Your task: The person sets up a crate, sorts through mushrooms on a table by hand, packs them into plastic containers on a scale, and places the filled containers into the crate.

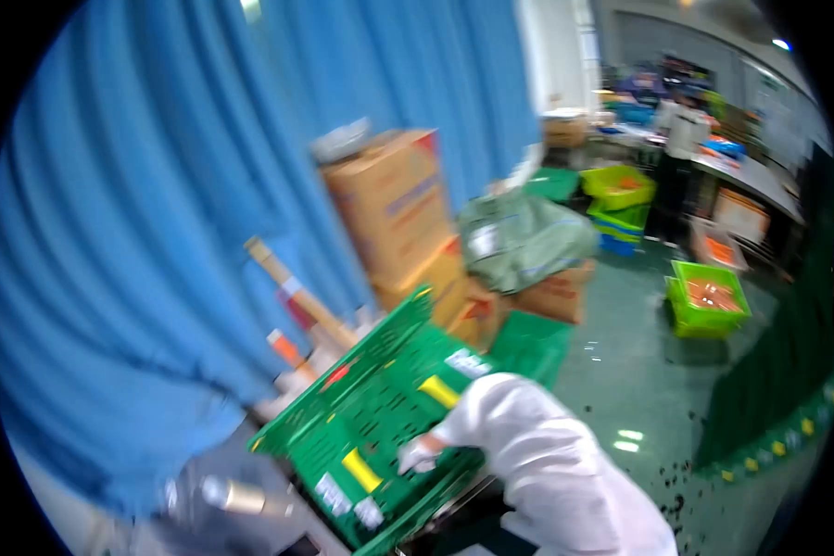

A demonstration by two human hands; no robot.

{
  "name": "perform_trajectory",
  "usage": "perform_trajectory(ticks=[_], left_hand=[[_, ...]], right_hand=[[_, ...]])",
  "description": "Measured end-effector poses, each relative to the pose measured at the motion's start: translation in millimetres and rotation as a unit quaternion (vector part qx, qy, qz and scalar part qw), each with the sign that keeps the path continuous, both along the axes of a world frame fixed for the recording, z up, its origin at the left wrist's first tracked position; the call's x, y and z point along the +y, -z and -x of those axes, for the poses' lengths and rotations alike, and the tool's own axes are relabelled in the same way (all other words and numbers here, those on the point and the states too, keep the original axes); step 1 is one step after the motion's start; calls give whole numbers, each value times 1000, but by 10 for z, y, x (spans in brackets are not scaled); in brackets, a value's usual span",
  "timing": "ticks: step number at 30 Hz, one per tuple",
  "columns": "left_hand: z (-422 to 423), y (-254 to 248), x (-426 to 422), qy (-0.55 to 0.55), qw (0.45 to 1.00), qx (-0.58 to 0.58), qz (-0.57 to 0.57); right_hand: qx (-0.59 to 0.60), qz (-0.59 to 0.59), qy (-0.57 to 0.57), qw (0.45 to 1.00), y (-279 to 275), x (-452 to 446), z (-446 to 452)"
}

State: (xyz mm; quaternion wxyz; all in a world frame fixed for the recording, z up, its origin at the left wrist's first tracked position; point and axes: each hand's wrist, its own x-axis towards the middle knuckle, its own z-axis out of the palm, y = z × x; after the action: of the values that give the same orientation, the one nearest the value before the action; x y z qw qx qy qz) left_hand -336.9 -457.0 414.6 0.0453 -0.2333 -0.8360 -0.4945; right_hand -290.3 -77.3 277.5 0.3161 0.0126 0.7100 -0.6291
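Note:
My right hand (418,456), in a white glove at the end of a white sleeve, reaches over a green plastic crate (385,408). The hand lies against or just above the crate's perforated green surface; motion blur hides its fingers, so I cannot tell whether it grips anything. On the crate are a yellow strip (361,471) left of the hand, another yellow strip (438,391) above it, and several white labels. The crate stands tilted in view. My left hand is out of view.
Stacked cardboard boxes (394,208) stand against a blue curtain (204,185). A green sack (528,243) lies on boxes behind the crate. Lime-green crates (709,301) sit on the green floor to the right. Farther back, a person (684,139) stands by a table (760,181).

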Motion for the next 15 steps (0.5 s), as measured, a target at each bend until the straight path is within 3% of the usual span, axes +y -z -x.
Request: perform_trajectory(ticks=[1,2,3,5,8,10,12,15], left_hand=[[-3,108,-76,-10,999,-32,-20],[-109,144,-236,-42,997,-61,-33],[-86,162,-234,-45,994,-81,-52],[-116,135,-198,-69,989,-99,-83],[-119,-8,16,-91,984,-115,-103],[-126,-37,21,-88,981,-134,-109],[-155,-91,53,-93,978,-137,-126],[-162,-170,73,-103,979,-146,-101]], right_hand=[[-116,21,155,981,-109,-243,-20],[-178,44,161,970,-84,-698,22],[-159,55,128,977,96,-610,49],[-180,47,172,967,128,-616,92],[-274,175,271,906,211,-571,31],[-287,141,273,907,129,-700,65],[-134,91,317,935,17,-850,-56],[-49,39,269,961,-630,-1024,-90]])
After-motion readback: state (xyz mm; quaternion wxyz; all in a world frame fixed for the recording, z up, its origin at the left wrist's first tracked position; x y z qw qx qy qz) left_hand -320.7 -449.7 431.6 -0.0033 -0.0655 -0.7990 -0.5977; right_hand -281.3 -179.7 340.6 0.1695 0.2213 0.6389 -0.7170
